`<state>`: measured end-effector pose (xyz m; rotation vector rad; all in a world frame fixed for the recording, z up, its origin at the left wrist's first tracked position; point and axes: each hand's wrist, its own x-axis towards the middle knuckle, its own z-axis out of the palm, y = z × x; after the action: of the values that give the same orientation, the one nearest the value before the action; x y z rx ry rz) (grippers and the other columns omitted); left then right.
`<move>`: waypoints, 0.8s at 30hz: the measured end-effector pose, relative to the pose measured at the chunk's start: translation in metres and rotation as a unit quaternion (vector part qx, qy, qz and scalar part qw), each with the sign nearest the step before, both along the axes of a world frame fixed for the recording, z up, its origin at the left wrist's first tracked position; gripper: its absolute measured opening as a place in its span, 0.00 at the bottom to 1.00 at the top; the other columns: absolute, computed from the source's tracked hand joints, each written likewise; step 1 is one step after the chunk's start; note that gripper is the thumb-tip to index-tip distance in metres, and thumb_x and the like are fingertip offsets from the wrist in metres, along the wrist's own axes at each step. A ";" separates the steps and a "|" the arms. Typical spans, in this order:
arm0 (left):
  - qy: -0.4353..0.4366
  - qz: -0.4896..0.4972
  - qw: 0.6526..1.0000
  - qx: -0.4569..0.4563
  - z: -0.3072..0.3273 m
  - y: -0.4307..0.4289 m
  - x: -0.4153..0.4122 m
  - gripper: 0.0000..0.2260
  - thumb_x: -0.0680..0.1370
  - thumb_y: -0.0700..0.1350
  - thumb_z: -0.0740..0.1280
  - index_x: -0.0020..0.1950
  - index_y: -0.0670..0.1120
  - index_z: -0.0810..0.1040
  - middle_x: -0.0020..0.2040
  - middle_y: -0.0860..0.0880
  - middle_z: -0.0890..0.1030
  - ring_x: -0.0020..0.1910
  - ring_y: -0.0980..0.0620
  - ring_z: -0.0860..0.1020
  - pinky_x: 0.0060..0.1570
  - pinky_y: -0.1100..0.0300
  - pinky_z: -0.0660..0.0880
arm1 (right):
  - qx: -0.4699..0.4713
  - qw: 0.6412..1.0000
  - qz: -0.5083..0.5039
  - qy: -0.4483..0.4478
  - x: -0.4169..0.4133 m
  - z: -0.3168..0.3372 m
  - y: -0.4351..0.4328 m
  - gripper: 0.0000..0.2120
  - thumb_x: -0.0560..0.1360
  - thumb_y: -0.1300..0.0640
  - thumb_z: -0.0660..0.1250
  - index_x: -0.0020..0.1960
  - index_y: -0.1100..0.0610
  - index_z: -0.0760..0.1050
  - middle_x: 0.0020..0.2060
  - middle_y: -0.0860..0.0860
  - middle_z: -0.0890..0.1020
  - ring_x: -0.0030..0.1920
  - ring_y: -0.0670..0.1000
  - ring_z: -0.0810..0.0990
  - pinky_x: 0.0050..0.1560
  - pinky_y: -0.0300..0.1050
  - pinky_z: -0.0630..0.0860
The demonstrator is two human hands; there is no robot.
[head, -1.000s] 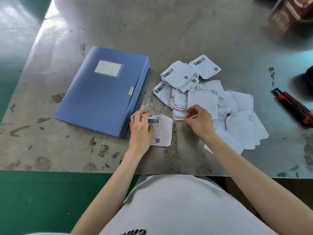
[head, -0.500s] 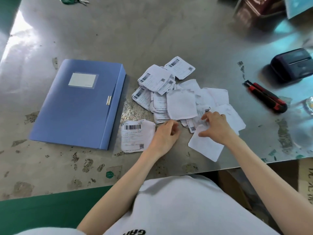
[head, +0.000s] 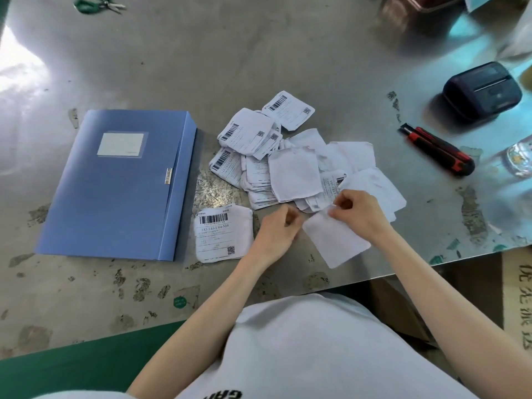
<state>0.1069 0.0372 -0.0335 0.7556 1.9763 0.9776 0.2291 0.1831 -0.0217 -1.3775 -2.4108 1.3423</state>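
Near the front edge of the surface [head: 288, 47], the right hand [head: 358, 216] pinches the upper corner of a face-down slip [head: 336, 243] between thumb and forefinger, most likely to peel it off the heap and flip it so the print shows. The left hand [head: 277, 230] sits just beside the slip's left edge with its fingers curled; whether it grips the paper or only waits to take it I cannot tell. The slip lies mostly flat, its far corner meeting the pile of labels [head: 293, 174], which spreads loosely behind both hands, some sheets barcode-up and some blank side up, so each seems to need turning before stacking. One face-up label [head: 223, 231] lies apart to the left, just beside the blue file box [head: 115, 182], apparently the start of a tidy stack kept clear of the jumble. The blue file box is closed and flat, probably close by to receive the sorted sheets. Well off to the right are a red-and-black utility knife [head: 437, 152], a dark label printer [head: 482, 92] and a glass [head: 521, 159]; green scissors [head: 98, 4] lie at the far edge. None of these blocks the hands; the only hindrance I judge is the overlapping sheets, which may drag along when the slip lifts.
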 end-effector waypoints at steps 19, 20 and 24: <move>-0.407 0.040 0.891 0.197 0.037 0.000 -0.015 0.22 0.81 0.57 0.54 0.63 0.44 0.77 0.57 0.45 0.82 0.57 0.50 0.79 0.55 0.58 0.76 | -0.339 0.890 -0.057 0.300 -0.040 0.039 -0.051 0.24 0.69 0.41 0.69 0.52 0.60 0.79 0.45 0.53 0.82 0.45 0.51 0.80 0.48 0.46 0.78; -0.422 0.040 0.885 0.195 0.037 -0.001 -0.016 0.25 0.79 0.61 0.52 0.61 0.47 0.78 0.54 0.47 0.83 0.55 0.51 0.80 0.53 0.59 0.77 | -0.344 0.891 -0.050 0.293 -0.041 0.037 -0.052 0.27 0.68 0.37 0.66 0.53 0.60 0.80 0.45 0.53 0.82 0.45 0.50 0.80 0.47 0.45 0.79; -0.496 0.099 0.838 0.203 0.032 -0.009 -0.020 0.42 0.71 0.73 0.50 0.67 0.40 0.71 0.60 0.39 0.77 0.59 0.41 0.76 0.63 0.43 0.72 | -0.362 0.890 -0.065 0.267 -0.040 0.031 -0.048 0.23 0.74 0.39 0.63 0.51 0.58 0.81 0.45 0.53 0.83 0.45 0.51 0.80 0.48 0.46 0.80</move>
<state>0.0867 0.0284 -0.0017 0.1409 0.9406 1.5368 0.1887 0.1354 0.0097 -1.0124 -1.4803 2.3280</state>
